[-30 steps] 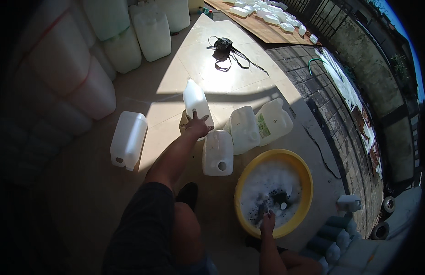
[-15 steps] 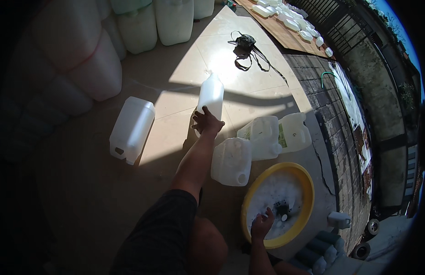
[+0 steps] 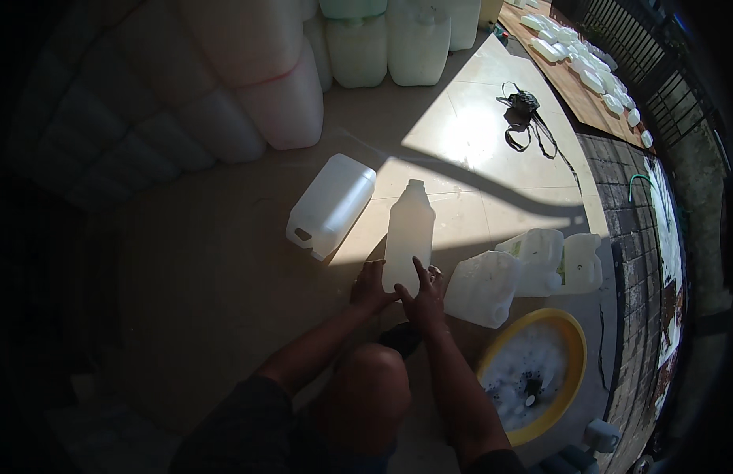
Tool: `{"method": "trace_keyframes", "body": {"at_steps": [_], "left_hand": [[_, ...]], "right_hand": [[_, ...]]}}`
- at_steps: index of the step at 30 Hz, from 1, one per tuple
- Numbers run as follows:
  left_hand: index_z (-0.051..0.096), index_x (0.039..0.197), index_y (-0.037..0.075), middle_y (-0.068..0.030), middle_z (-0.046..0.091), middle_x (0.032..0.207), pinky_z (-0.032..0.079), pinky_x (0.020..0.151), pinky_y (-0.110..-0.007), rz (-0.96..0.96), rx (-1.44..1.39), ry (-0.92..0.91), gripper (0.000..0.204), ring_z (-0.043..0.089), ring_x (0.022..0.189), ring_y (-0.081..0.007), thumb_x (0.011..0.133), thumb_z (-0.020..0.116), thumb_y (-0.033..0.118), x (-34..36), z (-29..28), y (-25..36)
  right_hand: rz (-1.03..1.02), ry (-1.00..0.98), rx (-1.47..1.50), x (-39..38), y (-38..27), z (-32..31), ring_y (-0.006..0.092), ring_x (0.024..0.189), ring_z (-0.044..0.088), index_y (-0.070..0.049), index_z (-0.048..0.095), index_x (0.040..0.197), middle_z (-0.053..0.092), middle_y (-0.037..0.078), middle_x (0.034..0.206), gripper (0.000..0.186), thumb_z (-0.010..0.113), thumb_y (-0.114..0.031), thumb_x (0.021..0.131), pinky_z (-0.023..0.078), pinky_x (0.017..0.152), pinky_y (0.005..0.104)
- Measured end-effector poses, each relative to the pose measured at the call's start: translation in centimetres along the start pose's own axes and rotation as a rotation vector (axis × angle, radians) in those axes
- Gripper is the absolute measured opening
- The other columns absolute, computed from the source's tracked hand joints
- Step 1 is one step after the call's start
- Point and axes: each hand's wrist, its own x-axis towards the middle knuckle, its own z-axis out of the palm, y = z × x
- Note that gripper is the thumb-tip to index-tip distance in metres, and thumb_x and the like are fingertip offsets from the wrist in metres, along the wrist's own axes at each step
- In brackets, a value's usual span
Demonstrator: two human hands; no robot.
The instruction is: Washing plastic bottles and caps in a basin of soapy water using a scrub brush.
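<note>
Both hands are on an upright, translucent white plastic bottle (image 3: 410,229), gripping it low at its base. My left hand (image 3: 370,286) wraps the bottle's lower left side, and my right hand (image 3: 422,298) holds its lower right side, fingers curled against it. A white jerrycan (image 3: 329,204) lies on its side to the left, with a cut handle hole facing me. Three worn translucent jerrycans (image 3: 481,284) lie close together to the right. Below them sits a yellow basin (image 3: 573,378) of foamy water with a dark item and a small white round piece inside.
Stacked pink and greenish containers (image 3: 279,110) line the back left. A black strapped bag (image 3: 524,104) lies on sunlit tiles (image 3: 453,95). Many white containers lie on a brown board (image 3: 576,110) at the back right, beside a metal fence (image 3: 667,87), pavers and a green hose (image 3: 633,183).
My right hand has left the basin and moved up onto the bottle beside my left hand. The bottle is nearer my body, and the view has turned leftward.
</note>
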Motion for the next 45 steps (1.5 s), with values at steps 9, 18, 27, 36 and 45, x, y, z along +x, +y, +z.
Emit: {"method": "trace_keyframes", "body": {"at_steps": [9,18,27,36,45], "left_hand": [[0.054,0.136,0.005,-0.017,0.054,0.143,0.033,0.118,-0.055,-0.019,0.57,0.272,0.067,0.05,0.135,-0.0369,0.074,0.078,0.014,9.0,-10.2,-16.7],[0.055,0.132,0.004,-0.0201,0.069,0.118,0.014,0.122,-0.062,0.09,0.464,0.053,0.046,0.064,0.12,-0.034,0.094,0.066,0.027,4.2,-5.8,-14.0],[0.062,0.121,0.005,-0.016,0.074,0.098,0.05,0.092,-0.049,-0.178,-0.279,0.19,0.04,0.072,0.098,-0.0352,0.094,0.072,0.033,-4.0,-15.0,-5.5],[0.067,0.113,0.006,-0.0201,0.074,0.098,0.057,0.078,-0.052,0.031,0.181,0.435,0.036,0.073,0.093,-0.0422,0.089,0.077,0.032,-0.4,-16.0,-3.3],[0.068,0.112,0.005,-0.0221,0.074,0.103,0.057,0.084,-0.05,0.115,-0.01,0.333,0.04,0.073,0.097,-0.0403,0.085,0.08,0.032,-3.3,-9.8,2.4]], "right_hand": [[0.257,-0.159,-0.402,3.7,2.8,4.6,0.052,0.142,0.037,-0.009,0.04,0.137,0.033,0.036,0.153,0.085,0.084,-0.05,0.077,0.039,0.11,0.0645],[0.257,0.031,-0.454,1.9,5.5,6.9,0.0502,0.141,0.038,0.004,0.038,0.134,0.037,0.037,0.147,0.092,0.083,-0.044,0.071,0.03,0.116,0.0648],[0.193,0.068,-0.417,-8.2,14.3,7.9,0.0467,0.145,0.036,0.011,0.03,0.146,0.035,0.035,0.154,0.097,0.079,-0.037,0.077,0.03,0.119,0.057],[0.646,0.245,0.71,-10.7,10.8,-1.2,0.0394,0.133,0.053,0.002,0.056,0.132,0.054,0.026,0.141,0.045,0.062,-0.015,0.09,0.047,0.104,0.0472],[0.182,-0.122,-0.227,-0.3,-6.8,-6.4,0.0434,0.13,0.052,-0.011,0.049,0.145,0.057,0.027,0.133,0.073,0.076,-0.044,0.085,0.045,0.107,0.0528]]}}
